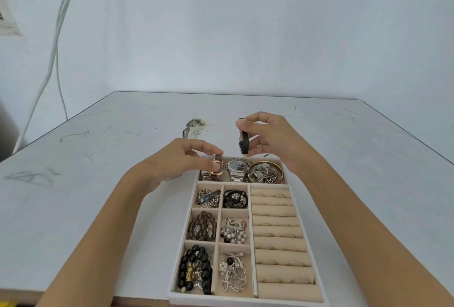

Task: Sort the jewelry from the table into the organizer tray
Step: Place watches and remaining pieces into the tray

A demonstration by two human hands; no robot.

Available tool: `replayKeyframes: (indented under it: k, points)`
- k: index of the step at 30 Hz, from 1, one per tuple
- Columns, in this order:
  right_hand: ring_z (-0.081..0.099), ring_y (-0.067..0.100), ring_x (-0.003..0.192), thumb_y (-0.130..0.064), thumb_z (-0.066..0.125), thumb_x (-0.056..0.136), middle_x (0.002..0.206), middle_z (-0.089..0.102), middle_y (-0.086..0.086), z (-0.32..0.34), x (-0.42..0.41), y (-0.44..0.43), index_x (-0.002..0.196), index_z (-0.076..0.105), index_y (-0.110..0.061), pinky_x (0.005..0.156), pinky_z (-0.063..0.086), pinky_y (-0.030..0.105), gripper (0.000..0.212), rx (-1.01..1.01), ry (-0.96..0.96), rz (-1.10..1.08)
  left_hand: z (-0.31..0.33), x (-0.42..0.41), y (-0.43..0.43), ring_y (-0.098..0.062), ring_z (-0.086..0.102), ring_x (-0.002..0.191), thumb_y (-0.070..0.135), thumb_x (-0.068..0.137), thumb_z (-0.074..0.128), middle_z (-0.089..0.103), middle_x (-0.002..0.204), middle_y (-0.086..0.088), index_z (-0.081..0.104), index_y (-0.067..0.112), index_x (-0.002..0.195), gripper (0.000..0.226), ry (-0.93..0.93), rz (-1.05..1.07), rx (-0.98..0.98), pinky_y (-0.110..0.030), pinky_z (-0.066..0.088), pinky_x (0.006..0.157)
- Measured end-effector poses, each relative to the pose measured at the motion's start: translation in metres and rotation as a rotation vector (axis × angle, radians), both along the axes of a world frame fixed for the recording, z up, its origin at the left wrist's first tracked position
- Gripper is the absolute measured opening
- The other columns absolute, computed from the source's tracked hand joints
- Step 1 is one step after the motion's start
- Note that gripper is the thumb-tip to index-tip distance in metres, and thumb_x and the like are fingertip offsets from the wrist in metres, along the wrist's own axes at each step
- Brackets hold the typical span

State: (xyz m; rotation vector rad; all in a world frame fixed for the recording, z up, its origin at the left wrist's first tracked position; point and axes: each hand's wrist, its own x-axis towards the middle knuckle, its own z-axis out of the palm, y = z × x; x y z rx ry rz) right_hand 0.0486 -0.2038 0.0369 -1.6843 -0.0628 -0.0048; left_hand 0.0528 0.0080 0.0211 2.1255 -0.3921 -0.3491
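Two hands work over the far end of the organizer tray (221, 299). The right hand (272, 139) pinches a black band (243, 140) upright between thumb and fingertips, lifted just above the tray's far edge. The left hand (181, 159) closes thumb and forefinger on a rose-gold watch (217, 171) lying in the tray's far compartment, beside a silver watch (237, 167) and bangles (265, 171). Black beads (194, 272) fill the tray's near left cell.
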Motion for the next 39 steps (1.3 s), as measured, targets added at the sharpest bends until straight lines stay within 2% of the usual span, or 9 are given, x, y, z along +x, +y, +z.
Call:
replayKeyframes:
  k: [6, 11, 15, 19, 21, 24, 28, 34, 39]
  points:
    - [0.055, 0.011, 0.059, -0.034, 0.076, 0.079, 0.075, 0.069, 0.003, -0.001, -0.002, 0.007, 0.093, 0.064, -0.010, 0.045, 0.036, 0.019, 0.030, -0.148, 0.018, -0.023, 0.000, 0.000, 0.006, -0.021, 0.053, 0.093, 0.051, 0.061, 0.080, 0.052, 0.088, -0.006, 0.068, 0.045, 0.105, 0.046, 0.037, -0.060, 0.029, -0.031, 0.031, 0.085]
    - [0.049, 0.011, 0.058, -0.035, 0.076, 0.079, 0.072, 0.072, 0.000, -0.003, -0.006, 0.016, 0.100, 0.063, -0.011, 0.041, 0.035, 0.014, 0.034, -0.178, 0.043, -0.016, 0.001, 0.000, 0.008, -0.007, 0.057, 0.103, 0.042, 0.068, 0.078, 0.066, 0.097, 0.003, 0.067, 0.043, 0.106, 0.040, 0.040, -0.073, 0.047, -0.023, 0.038, 0.085]
    - [0.048, 0.000, 0.050, -0.038, 0.074, 0.080, 0.077, 0.074, 0.002, -0.007, -0.008, 0.023, 0.104, 0.061, -0.012, 0.055, 0.039, 0.018, 0.038, -0.251, 0.004, 0.012, 0.000, 0.001, 0.011, -0.007, 0.057, 0.105, 0.042, 0.067, 0.076, 0.067, 0.105, -0.002, 0.067, 0.044, 0.107, 0.041, 0.039, -0.075, 0.047, -0.029, 0.037, 0.096]
    - [0.051, 0.002, 0.056, -0.040, 0.075, 0.078, 0.064, 0.064, -0.007, -0.010, -0.006, 0.027, 0.100, 0.064, -0.014, 0.065, 0.039, 0.023, 0.036, -0.302, -0.037, -0.001, 0.000, 0.001, 0.011, 0.001, 0.059, 0.097, 0.036, 0.070, 0.076, 0.069, 0.097, 0.010, 0.068, 0.041, 0.106, 0.038, 0.042, -0.086, 0.020, -0.022, 0.036, 0.089]
    - [0.051, 0.004, 0.059, -0.040, 0.076, 0.077, 0.069, 0.065, -0.004, -0.011, -0.006, 0.027, 0.099, 0.064, -0.015, 0.066, 0.039, 0.024, 0.035, -0.308, -0.042, 0.000, 0.000, 0.001, 0.012, 0.003, 0.059, 0.096, 0.033, 0.072, 0.076, 0.069, 0.098, 0.013, 0.068, 0.040, 0.107, 0.036, 0.041, -0.092, 0.014, -0.021, 0.035, 0.088]
    - [0.051, 0.004, 0.060, -0.039, 0.077, 0.076, 0.073, 0.064, -0.002, -0.011, -0.005, 0.027, 0.099, 0.063, -0.016, 0.066, 0.038, 0.025, 0.035, -0.322, -0.033, 0.001, -0.001, 0.002, 0.013, -0.003, 0.056, 0.106, 0.038, 0.068, 0.076, 0.068, 0.111, 0.000, 0.068, 0.043, 0.107, 0.040, 0.035, -0.085, 0.022, -0.027, 0.035, 0.094]
    - [0.051, 0.004, 0.059, -0.039, 0.078, 0.075, 0.075, 0.066, -0.002, -0.012, -0.006, 0.027, 0.099, 0.062, -0.016, 0.063, 0.037, 0.025, 0.037, -0.348, -0.029, 0.006, 0.000, 0.002, 0.014, -0.002, 0.056, 0.107, 0.039, 0.068, 0.075, 0.069, 0.110, 0.000, 0.067, 0.043, 0.109, 0.042, 0.039, -0.082, 0.018, -0.029, 0.034, 0.098]
    - [0.065, 0.013, 0.088, -0.037, 0.078, 0.075, 0.093, 0.073, 0.005, -0.011, -0.007, 0.027, 0.101, 0.061, -0.017, 0.077, 0.045, 0.028, 0.038, -0.368, -0.023, 0.021, 0.001, 0.000, 0.014, -0.004, 0.056, 0.106, 0.041, 0.063, 0.075, 0.069, 0.101, 0.005, 0.068, 0.042, 0.108, 0.045, 0.038, -0.071, 0.010, -0.030, 0.034, 0.100]
    - [0.061, 0.011, 0.072, -0.034, 0.081, 0.072, 0.089, 0.073, 0.005, -0.009, -0.007, 0.026, 0.098, 0.062, -0.014, 0.069, 0.044, 0.028, 0.038, -0.365, -0.040, 0.021, 0.003, -0.002, 0.012, -0.002, 0.056, 0.106, 0.041, 0.062, 0.074, 0.068, 0.103, 0.009, 0.069, 0.041, 0.107, 0.045, 0.030, -0.069, 0.004, -0.028, 0.034, 0.098]
